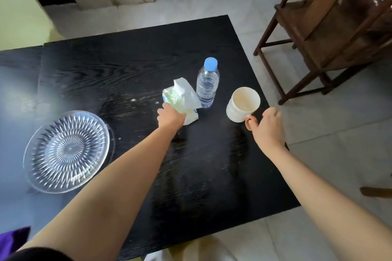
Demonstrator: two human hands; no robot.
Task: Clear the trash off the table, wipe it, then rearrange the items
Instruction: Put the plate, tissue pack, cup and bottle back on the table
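Black table [131,65]: L hand [170,115] on tissue pack [182,99], R hand [268,126] holds mug [242,105].

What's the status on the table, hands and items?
Left hand gripping tissue pack. Right hand on the mug handle, mug tilted. Water bottle upright between them, close to the pack. Glass plate far left, clear of both.

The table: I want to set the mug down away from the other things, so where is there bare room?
The table is bare across its far half, beyond the water bottle, and along the near edge between the forearms. Crowded: the right-centre, where tissue pack under the left hand, bottle and mug by the right hand cluster. The glass plate fills the left.
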